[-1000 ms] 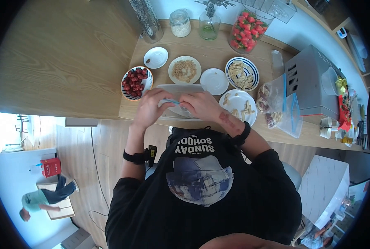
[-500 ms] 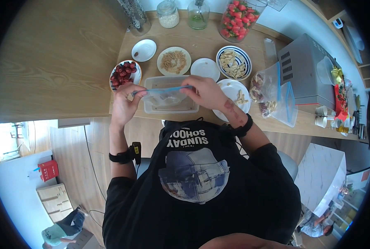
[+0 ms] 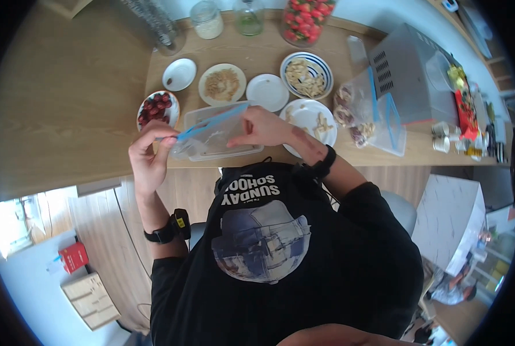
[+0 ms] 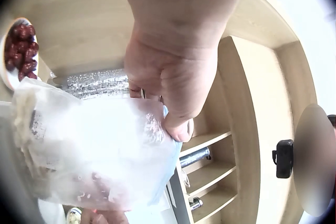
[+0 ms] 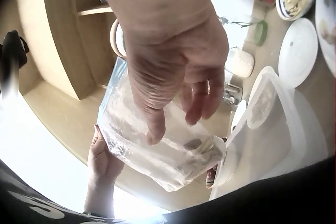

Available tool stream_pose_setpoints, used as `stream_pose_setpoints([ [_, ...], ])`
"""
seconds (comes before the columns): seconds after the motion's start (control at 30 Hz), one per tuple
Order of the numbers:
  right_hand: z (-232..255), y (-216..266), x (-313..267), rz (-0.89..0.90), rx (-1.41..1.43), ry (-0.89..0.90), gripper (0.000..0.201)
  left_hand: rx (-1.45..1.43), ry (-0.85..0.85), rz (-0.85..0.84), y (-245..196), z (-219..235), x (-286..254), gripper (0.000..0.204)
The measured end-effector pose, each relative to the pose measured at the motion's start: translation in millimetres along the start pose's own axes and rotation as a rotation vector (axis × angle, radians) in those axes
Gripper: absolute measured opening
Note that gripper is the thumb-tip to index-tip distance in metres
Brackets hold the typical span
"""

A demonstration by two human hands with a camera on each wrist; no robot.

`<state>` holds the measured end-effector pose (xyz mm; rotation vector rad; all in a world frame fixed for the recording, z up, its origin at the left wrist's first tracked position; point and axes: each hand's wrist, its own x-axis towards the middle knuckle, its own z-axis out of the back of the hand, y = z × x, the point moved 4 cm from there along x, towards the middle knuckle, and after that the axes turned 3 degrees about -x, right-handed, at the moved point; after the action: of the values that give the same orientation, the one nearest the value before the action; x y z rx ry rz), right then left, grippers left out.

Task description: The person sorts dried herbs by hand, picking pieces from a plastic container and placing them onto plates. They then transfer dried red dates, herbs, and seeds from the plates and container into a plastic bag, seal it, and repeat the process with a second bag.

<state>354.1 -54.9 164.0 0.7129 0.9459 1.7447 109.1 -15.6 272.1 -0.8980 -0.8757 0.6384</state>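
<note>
A clear zip bag [image 5: 168, 169] with a blue closure strip hangs tilted over the left part of a translucent plastic box [image 3: 251, 151]. My left hand [image 3: 149, 162] pinches one end of the strip between thumb and fingers. Pale pieces show through the bag in the right wrist view. My right hand [image 3: 261, 127] is beside the bag, over the box, its thumb and fingers spread apart with nothing gripped between them. Left of the box stands a bowl of red dates [image 3: 155, 106]; behind it is a plate of thin pale-brown pieces [image 3: 223, 85].
Around the box stand a small white plate [image 3: 267, 92], a striped bowl [image 3: 328, 72] of pale strips and a plate [image 3: 325, 112] with pale sticks. Filled zip bags [image 3: 355, 115] lie near a grey appliance [image 3: 404, 81] at right. Strawberries [image 3: 306, 23] fill a glass jar behind.
Both hands held the strip half a second ago; my right hand has since let go of its end. My left hand has drawn the bag leftward, tilting it. The head view has shifted.
</note>
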Motion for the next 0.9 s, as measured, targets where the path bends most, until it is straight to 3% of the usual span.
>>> stream_pose_setpoints([
  [0.03,-1.1,-5.6,0.1,-0.021,-0.001,-0.019,0.056,-0.015,0.023,-0.004,1.9,-2.8,0.2,0.005],
  [0.1,-12.4,-18.4,0.1,-0.032,-0.13,0.167,0.04,0.002,0.033,0.028,10.1,-4.4,1.4,0.004],
  [0.13,-15.8,-26.3,-2.5,-0.045,-0.13,0.151,0.04,0.024,0.053,0.028,17.4,-3.6,1.2,0.008],
  [0.2,-12.8,-27.7,-10.8,0.093,-0.19,-0.062,0.037,0.021,-0.009,0.049,30.9,-3.0,0.3,0.013],
  [0.27,-4.5,-29.6,-26.0,0.045,-0.239,-0.134,0.031,0.02,-0.1,0.078,38.3,1.7,-1.1,0.026],
  [0.37,27.0,-18.0,-54.6,-0.031,-0.215,-0.3,0.022,-0.024,-0.205,0.085,38.2,4.5,0.5,0.03],
  [0.43,43.7,-23.8,-76.5,-0.068,-0.142,-0.409,0.019,-0.002,-0.179,0.08,55.2,14.5,-5.1,0.032],
  [0.5,57.6,-49.9,-101.0,-0.339,0.111,-0.572,0.017,0.029,-0.112,0.152,71.5,17.0,-9.5,0.035],
  [0.53,62.7,-52.9,-109.6,-0.345,0.11,-0.581,0.017,0.026,-0.109,0.156,74.4,14.6,-10.7,0.034],
  [0.6,83.7,-56.8,-133.0,-0.323,0.093,-0.94,0.02,0.009,-0.117,0.165,74.8,7.5,-10.5,0.032],
  [0.63,91.8,-64.4,-140.8,-0.324,0.09,-0.948,0.02,-0.004,-0.133,0.178,76.2,5.6,-10.2,0.03],
  [0.7,114.1,-90.0,-162.0,-0.405,0.123,-1.162,0.024,0.02,-0.106,0.196,83.8,5.1,-9.1,0.028],
  [0.83,148.9,-123.3,-159.5,-0.445,0.247,-1.257,0.03,0.037,-0.078,0.235,99.5,4.8,-10.6,0.025],
  [0.9,167.6,-122.9,-152.8,-0.44,0.07,-1.296,0.032,0.036,-0.099,0.226,109.6,1.7,-13.1,0.025],
])
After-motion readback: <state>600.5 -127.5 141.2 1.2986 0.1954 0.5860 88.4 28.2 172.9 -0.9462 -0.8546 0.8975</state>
